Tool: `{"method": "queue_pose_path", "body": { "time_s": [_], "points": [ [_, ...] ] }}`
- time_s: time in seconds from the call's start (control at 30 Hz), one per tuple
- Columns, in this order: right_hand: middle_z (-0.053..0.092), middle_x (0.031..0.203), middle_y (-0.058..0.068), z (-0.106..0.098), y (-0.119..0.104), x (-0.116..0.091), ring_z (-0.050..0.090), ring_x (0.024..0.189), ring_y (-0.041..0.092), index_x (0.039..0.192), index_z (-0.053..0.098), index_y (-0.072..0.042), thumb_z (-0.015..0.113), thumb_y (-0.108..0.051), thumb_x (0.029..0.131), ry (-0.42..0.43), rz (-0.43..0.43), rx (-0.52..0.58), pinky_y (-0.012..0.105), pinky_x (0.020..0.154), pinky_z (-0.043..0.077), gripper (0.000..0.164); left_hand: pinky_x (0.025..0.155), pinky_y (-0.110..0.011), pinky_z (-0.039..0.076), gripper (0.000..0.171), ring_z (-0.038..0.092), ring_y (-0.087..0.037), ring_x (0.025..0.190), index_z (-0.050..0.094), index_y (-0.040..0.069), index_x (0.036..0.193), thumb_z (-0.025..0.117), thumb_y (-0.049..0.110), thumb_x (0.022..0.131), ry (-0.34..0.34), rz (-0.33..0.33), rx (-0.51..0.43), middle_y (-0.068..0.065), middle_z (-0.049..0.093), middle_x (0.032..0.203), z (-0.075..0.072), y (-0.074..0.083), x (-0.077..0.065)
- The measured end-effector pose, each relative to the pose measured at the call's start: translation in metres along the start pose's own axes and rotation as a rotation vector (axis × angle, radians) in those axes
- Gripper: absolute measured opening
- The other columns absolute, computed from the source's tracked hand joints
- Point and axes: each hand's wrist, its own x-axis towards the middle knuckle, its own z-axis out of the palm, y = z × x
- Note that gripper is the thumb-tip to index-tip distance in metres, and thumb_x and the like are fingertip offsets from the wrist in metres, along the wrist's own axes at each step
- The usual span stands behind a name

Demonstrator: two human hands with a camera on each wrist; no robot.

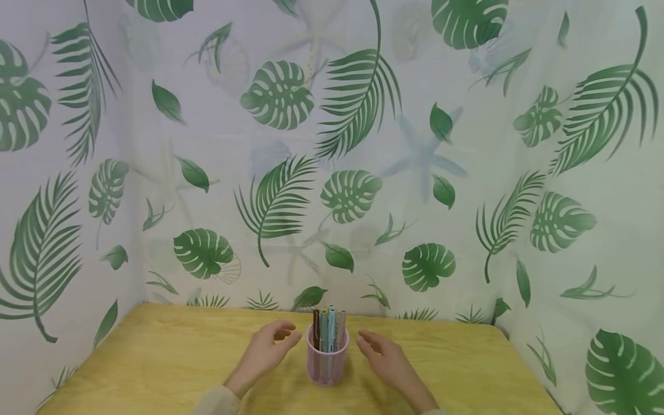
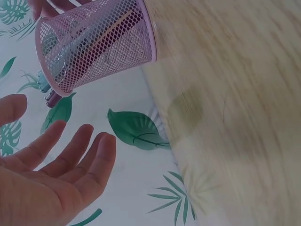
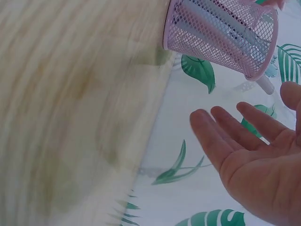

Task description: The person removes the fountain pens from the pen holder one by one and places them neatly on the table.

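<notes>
Flanking a pink mesh pen cup (image 1: pixel 327 360) that stands upright near the middle of the wooden worktop (image 1: pixel 155 357), the left hand (image 1: pixel 270 346) and the right hand (image 1: pixel 384 357) sit just beside it, one on each side, neither touching it. Both hands are relaxed, with loosely extended fingers, and hold nothing; the wrist views confirm bare palms turned toward the mesh.

The cup holds several pens (image 1: pixel 328 328) standing upright, so it is probably top-heavy. Any contact is best made low on the mesh wall, with both palms closing evenly from opposite sides, so that the cup does not tip or skid on the smooth worktop. Fingers are better kept below the rim, clear of the pen tops.

The number of pens is hard to tell, since they overlap in the head view and blur behind the mesh in both wrist views. Those views are smeared across the wood grain. The forearms are cut off at the bottom edge of the head view, and the leaf-print curtain (image 1: pixel 363 173) hides whatever lies behind the worktop.
</notes>
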Motion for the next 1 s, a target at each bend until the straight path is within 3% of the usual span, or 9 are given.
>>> {"method": "queue_pose_path", "body": {
  "time_s": [0.3,0.63,0.83,1.0],
  "points": [
    [0.061,0.13,0.024,0.008,0.004,0.003,0.065,0.11,0.035,0.13,0.06,0.001,0.056,-0.037,0.1,0.003,0.064,0.248,0.039,0.084,0.061,0.048,0.083,-0.043,0.058,0.037,0.066,-0.024,0.099,0.067,0.009,0.112,0.064,0.042,0.094,-0.02,-0.023,-0.075,-0.009,0.071,0.108,0.005,-0.001,0.002],
    [0.061,0.127,0.027,0.013,0.006,0.008,0.065,0.109,0.038,0.127,0.059,0.008,0.057,-0.03,0.1,-0.049,0.094,0.431,0.043,0.084,0.061,0.046,0.067,-0.029,0.057,0.037,0.066,-0.022,0.093,0.063,0.001,0.118,0.065,0.03,0.095,-0.066,-0.023,-0.258,-0.013,0.07,0.107,0.012,-0.004,0.007],
    [0.063,0.125,0.027,0.017,0.007,0.011,0.066,0.108,0.037,0.127,0.057,0.01,0.056,-0.029,0.101,-0.081,0.102,0.511,0.046,0.086,0.06,0.047,0.079,-0.036,0.06,0.045,0.066,-0.027,0.101,0.061,0.002,0.125,0.075,0.023,0.087,-0.081,-0.022,-0.326,-0.02,0.065,0.12,0.013,-0.004,0.005],
    [0.066,0.121,0.024,0.017,0.007,0.014,0.069,0.104,0.031,0.126,0.057,0.011,0.059,-0.027,0.1,-0.066,0.131,0.59,0.041,0.085,0.061,0.046,0.086,-0.043,0.059,0.048,0.063,-0.034,0.11,0.062,0.003,0.123,0.079,0.019,0.082,-0.136,0.001,-0.396,-0.019,0.062,0.127,0.013,-0.001,0.007]
  ]
}}
